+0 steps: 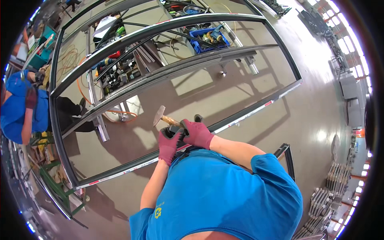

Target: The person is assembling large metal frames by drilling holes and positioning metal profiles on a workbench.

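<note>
Both my hands wear maroon gloves with black palms and are close together in front of my waist, over the near bar of a large metal frame [236, 123]. My right hand [197, 134] is closed around the wooden handle of a hammer [171, 121]. Its metal head points up and to the left, beyond my left hand. Curled fingers close my left hand [169, 142], right beside the right one. Something dark lies between the hands, and I cannot tell whether it is a part or glove palm.
Long metal profiles [160, 78] lie across the frame. Beyond them are a blue crate [210, 40] of tools and a tray of dark fittings [120, 76]. An orange hose [116, 120] runs over the floor. At the left, another person in blue [26, 106] stands beside the frame.
</note>
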Tool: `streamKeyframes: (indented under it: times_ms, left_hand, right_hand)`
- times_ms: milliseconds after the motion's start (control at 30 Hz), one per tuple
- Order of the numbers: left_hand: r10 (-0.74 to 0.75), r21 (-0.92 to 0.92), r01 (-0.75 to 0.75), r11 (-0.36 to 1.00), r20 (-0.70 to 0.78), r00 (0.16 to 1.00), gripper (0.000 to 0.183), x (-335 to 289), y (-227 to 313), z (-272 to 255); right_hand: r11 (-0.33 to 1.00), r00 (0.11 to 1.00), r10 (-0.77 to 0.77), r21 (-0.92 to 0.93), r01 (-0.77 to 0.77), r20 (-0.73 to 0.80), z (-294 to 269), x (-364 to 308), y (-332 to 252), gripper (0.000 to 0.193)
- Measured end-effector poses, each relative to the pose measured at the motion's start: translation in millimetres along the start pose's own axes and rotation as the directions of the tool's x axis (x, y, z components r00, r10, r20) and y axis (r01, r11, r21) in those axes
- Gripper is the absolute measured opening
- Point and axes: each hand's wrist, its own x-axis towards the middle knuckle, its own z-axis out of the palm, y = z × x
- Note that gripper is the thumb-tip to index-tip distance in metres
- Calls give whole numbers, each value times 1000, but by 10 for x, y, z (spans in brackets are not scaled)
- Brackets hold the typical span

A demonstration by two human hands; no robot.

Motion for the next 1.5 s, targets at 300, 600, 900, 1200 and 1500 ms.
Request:
streamKeyframes:
  times_ms: [300, 600, 900, 1200, 1500]
  left_hand:
    - [-60, 7, 63, 998, -208, 976, 57, 502, 309, 990]
    - [-88, 74, 115, 991, -304, 949, 67, 966, 649, 1990]
    - [44, 185, -16, 983, -149, 988, 67, 803, 480, 2139]
    - [162, 689, -102, 718, -22, 987, 57, 189, -260, 1938]
    - [112, 802, 28, 596, -117, 987, 47, 253, -351, 2104]
  right_hand:
    - [991, 983, -113, -51, 121, 143, -665, 533, 900, 57]
    - [975, 934, -195, -42, 217, 301, -1620, 1040, 1717, 51]
    - [971, 1000, 17, 237, -17, 4, -2102, 942, 2081, 52]
    - [781, 899, 437, 504, -369, -20, -3177, 1054, 2536, 29]
    - [681, 782, 620, 457, -572, 56, -3749, 2715, 3975, 32]
